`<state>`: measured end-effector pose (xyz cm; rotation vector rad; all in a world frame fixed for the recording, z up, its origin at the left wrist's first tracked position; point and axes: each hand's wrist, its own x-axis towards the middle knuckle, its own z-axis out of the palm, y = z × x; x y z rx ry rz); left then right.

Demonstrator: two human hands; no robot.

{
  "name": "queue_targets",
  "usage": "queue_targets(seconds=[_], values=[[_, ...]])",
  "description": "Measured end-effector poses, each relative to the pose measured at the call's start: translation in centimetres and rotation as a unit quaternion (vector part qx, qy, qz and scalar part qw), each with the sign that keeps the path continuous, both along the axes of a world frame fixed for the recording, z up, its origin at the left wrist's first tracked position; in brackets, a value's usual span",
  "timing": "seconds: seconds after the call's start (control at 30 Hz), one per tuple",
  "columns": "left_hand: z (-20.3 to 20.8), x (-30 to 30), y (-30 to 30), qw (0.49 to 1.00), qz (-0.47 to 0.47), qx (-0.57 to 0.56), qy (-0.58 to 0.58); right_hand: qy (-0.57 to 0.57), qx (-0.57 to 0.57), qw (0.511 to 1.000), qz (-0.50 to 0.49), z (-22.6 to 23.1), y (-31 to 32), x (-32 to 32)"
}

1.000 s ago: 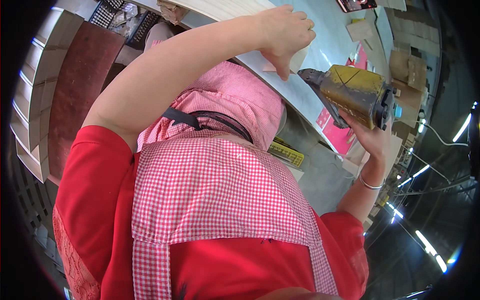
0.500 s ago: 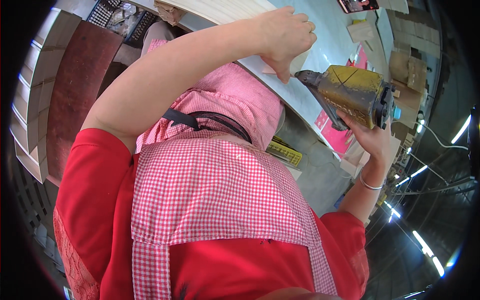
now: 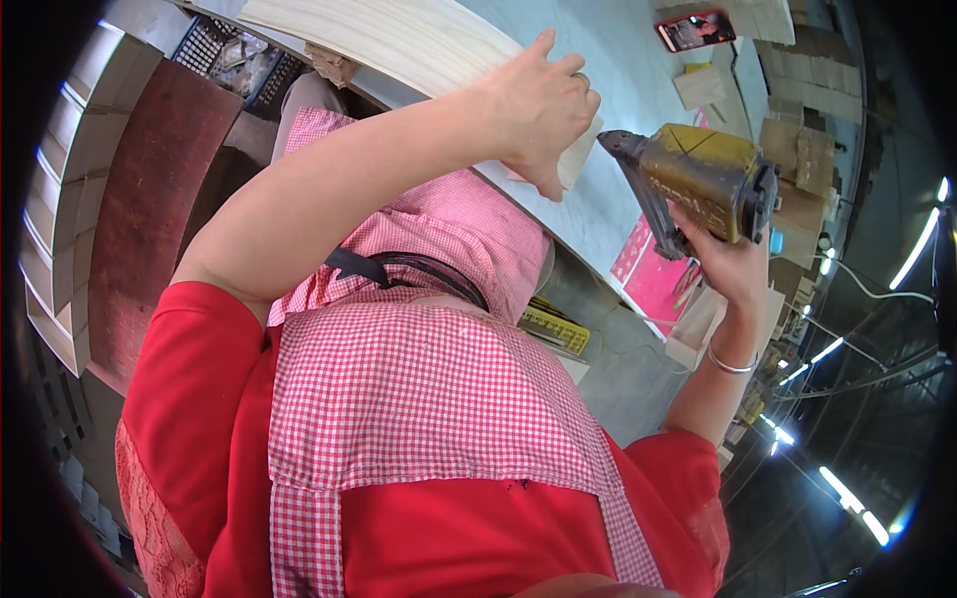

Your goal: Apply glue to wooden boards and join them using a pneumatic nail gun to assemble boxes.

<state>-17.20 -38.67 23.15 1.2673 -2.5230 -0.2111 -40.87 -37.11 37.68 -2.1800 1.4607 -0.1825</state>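
My left hand (image 3: 546, 118) spans the end of a long pale wooden board (image 3: 399, 40) on the work table, thumb at the near edge and fingers bent over the far side. Just past this hand shows a small pale wood piece (image 3: 580, 154), mostly covered by it. In my right hand (image 3: 733, 261) is a nail gun (image 3: 703, 177) with a worn yellow body and black nose and magazine. I grip it by the handle, which my fingers and the body largely hide. Its nose points left towards my left hand, with a gap between.
A phone (image 3: 695, 31) lies at the table's far side, near a loose wood block (image 3: 701, 88). Pink patterned sheet (image 3: 653, 274) covers the right table corner. Stacked wooden parts (image 3: 812, 80) stand at far right. At far left are a black crate (image 3: 274, 85) and a reddish-brown board (image 3: 150, 189).
My left hand has shifted left and its fingers have spread a little. The gap between its thumb and the nail gun's nose has widened. The whole view has turned slightly.
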Motion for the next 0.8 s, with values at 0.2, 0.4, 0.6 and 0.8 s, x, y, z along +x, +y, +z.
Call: queue_targets(seconds=[0.2, 0.4, 0.6, 0.8], values=[[0.3, 0.0, 0.0, 0.999, -0.009, 0.032, -0.007, 0.02, 0.005, 0.999, -0.047, -0.2, -1.7, 0.2], [0.1, -0.1, -0.1, 1.0, -0.008, 0.03, -0.005, 0.015, 0.008, 0.999, -0.034, -0.4, -2.5, 0.2], [0.5, -0.1, -0.4, 0.998, -0.027, 0.059, 0.012, 0.026, 0.008, 1.0, -0.007, -0.5, -3.4, -0.2], [0.8, 0.3, 0.0, 0.999, -0.028, 0.036, 0.01, -0.018, 0.058, 0.997, -0.047, -0.7, -3.5, -0.6]])
